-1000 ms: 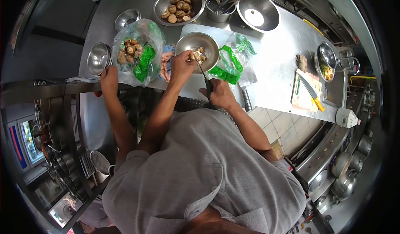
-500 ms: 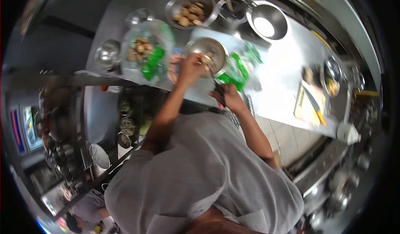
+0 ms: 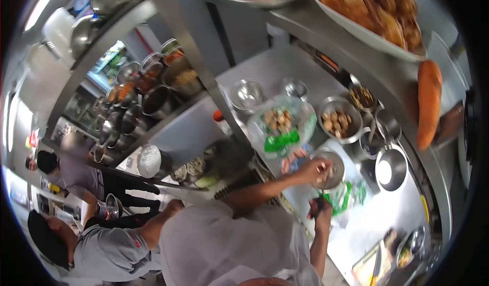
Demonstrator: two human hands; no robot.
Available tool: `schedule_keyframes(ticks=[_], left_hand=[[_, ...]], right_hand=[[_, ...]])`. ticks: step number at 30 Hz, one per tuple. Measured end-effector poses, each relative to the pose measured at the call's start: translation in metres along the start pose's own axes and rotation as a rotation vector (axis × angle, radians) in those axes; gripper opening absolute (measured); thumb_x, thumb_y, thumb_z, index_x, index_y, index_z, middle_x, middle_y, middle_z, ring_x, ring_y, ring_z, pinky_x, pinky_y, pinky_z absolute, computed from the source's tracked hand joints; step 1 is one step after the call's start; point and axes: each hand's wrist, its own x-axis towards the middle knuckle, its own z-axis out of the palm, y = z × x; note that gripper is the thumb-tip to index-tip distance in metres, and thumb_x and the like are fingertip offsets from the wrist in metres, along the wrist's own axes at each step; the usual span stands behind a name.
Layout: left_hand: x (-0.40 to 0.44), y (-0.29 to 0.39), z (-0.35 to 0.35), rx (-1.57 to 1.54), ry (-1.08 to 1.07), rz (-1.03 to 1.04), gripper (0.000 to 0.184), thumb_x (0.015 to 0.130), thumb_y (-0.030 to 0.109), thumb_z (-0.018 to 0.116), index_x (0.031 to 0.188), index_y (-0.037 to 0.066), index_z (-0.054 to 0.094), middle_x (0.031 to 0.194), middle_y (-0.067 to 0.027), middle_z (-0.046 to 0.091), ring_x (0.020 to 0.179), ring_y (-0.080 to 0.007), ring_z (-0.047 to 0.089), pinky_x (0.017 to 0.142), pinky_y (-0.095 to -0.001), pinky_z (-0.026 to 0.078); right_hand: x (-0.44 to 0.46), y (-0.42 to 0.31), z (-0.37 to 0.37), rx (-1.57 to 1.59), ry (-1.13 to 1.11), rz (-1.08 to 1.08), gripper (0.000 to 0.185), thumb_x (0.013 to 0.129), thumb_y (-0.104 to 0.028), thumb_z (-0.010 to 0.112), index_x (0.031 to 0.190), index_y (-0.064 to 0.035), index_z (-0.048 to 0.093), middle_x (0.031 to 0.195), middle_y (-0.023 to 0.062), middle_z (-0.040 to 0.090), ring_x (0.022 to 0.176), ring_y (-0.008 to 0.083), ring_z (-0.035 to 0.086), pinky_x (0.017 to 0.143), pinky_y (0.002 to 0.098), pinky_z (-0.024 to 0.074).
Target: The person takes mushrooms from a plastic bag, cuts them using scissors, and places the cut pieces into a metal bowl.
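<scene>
My left hand (image 3: 317, 171) is over a metal bowl (image 3: 336, 176), its fingers pinched on a small pale-brown piece that looks like a mushroom. Just below the bowl, my right hand (image 3: 320, 212) is wrapped round the black handles of what look like scissors (image 3: 320, 204); the blades are blurred. To the upper left of the bowl lies a clear plastic bag (image 3: 304, 114) with brown mushrooms (image 3: 277, 119) and a green strip. A steel bowl (image 3: 328, 104) farther back holds more mushrooms. Another green-and-clear bag (image 3: 351, 197) lies right of my right hand.
Small steel bowls (image 3: 246, 95) stand at the table's far left. A white-rimmed pan (image 3: 392, 169) and a knife (image 3: 377, 268) on a board are to the right. Above hangs a shelf with a tray of browned meat (image 3: 377, 11). Two co-workers (image 3: 107, 245) are at left.
The view has swung and tilted, bringing the overhead shelf and the co-workers into sight. The scissors, earlier up at the piece in my left hand, are now lower and apart from it.
</scene>
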Motion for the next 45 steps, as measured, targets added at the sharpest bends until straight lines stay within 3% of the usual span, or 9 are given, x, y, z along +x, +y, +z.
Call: schedule_keyframes(ticks=[2,4,9,11,21,39,42,44,45], left_hand=[[-0.003,-0.009,-0.002,-0.155,0.007,0.006,0.043,0.101,0.012,0.069,0.143,0.005,0.061,0.116,-0.0028,0.071,0.093,-0.0096,0.068,0.08,-0.0276,0.057],[-0.006,0.009,-0.011,-0.307,-0.013,-0.053,0.044,0.101,0.014,0.07,0.142,0.005,0.06,0.118,-0.0047,0.073,0.095,-0.012,0.072,0.083,-0.0289,0.059],[-0.011,0.039,-0.027,-0.622,-0.058,-0.27,0.043,0.108,0.016,0.058,0.145,-0.005,0.053,0.127,-0.0119,0.069,0.104,-0.0187,0.072,0.091,-0.0376,0.063],[-0.015,0.044,-0.031,-0.667,-0.106,-0.328,0.042,0.109,0.016,0.055,0.145,-0.006,0.053,0.129,-0.0137,0.068,0.103,-0.0203,0.072,0.092,-0.0393,0.063],[-0.021,0.049,-0.029,-0.705,-0.124,-0.321,0.041,0.111,0.023,0.051,0.14,-0.006,0.057,0.126,-0.0139,0.068,0.112,-0.0222,0.07,0.098,-0.0437,0.061],[-0.015,0.034,-0.033,-0.423,-0.008,-0.414,0.039,0.108,0.022,0.053,0.127,-0.01,0.063,0.111,-0.0134,0.071,0.091,-0.018,0.073,0.077,-0.0315,0.065],[-0.012,-0.023,-0.045,0.231,0.02,-0.284,0.04,0.101,0.035,0.061,0.113,-0.001,0.073,0.092,-0.0163,0.076,0.086,-0.0265,0.075,0.074,-0.0404,0.057],[-0.002,0.0,-0.044,0.253,-0.018,-0.344,0.033,0.103,0.033,0.064,0.116,0.004,0.071,0.095,-0.0032,0.07,0.082,-0.0119,0.066,0.069,-0.0322,0.055],[-0.004,-0.008,-0.039,0.013,-0.015,-0.324,0.037,0.103,0.034,0.064,0.125,0.004,0.069,0.097,-0.0009,0.07,0.086,-0.0111,0.066,0.069,-0.0311,0.055]], right_hand=[[-0.003,-0.011,0.004,-0.177,0.066,-0.064,0.036,0.086,-0.024,0.085,0.099,0.0032,0.064,0.066,0.0156,0.064,0.05,0.024,0.063,0.049,0.0381,0.0489],[-0.001,-0.006,0.005,-0.538,0.256,-0.346,0.05,0.08,-0.032,0.09,0.106,0.0009,0.064,0.083,0.0231,0.071,0.076,0.0471,0.068,0.07,0.0518,0.0544],[-0.009,-0.023,-0.002,-0.728,0.307,-0.063,0.049,0.081,-0.032,0.087,0.11,-0.0029,0.061,0.093,0.0227,0.073,0.082,0.0444,0.072,0.069,0.0512,0.0562],[-0.013,-0.026,-0.005,-0.769,0.334,-0.235,0.049,0.082,-0.03,0.085,0.114,-0.0043,0.06,0.09,0.0221,0.073,0.079,0.0421,0.072,0.068,0.05,0.0567],[-0.018,-0.02,-0.007,-0.844,0.199,-0.243,0.048,0.086,-0.03,0.081,0.113,0.0015,0.056,0.077,0.0213,0.072,0.072,0.0409,0.072,0.065,0.0495,0.057],[-0.004,-0.02,0.017,-0.483,0.154,-0.138,0.037,0.086,-0.029,0.08,0.091,0.0058,0.07,0.082,0.0281,0.072,0.079,0.0469,0.071,0.073,0.0515,0.0568],[0.002,-0.009,0.024,-0.465,0.112,-0.089,0.035,0.088,-0.031,0.078,0.097,0.0023,0.071,0.097,0.0281,0.073,0.094,0.0454,0.071,0.082,0.0518,0.0557],[0.009,0.021,0.031,-0.522,0.235,-0.272,0.036,0.089,-0.033,0.076,0.103,-0.0005,0.07,0.101,0.0261,0.072,0.091,0.0451,0.069,0.079,0.0532,0.0545],[0.009,0.018,0.029,-0.556,0.233,-0.308,0.037,0.088,-0.035,0.077,0.101,-0.0011,0.069,0.098,0.0251,0.071,0.089,0.0447,0.069,0.078,0.0538,0.0541]])
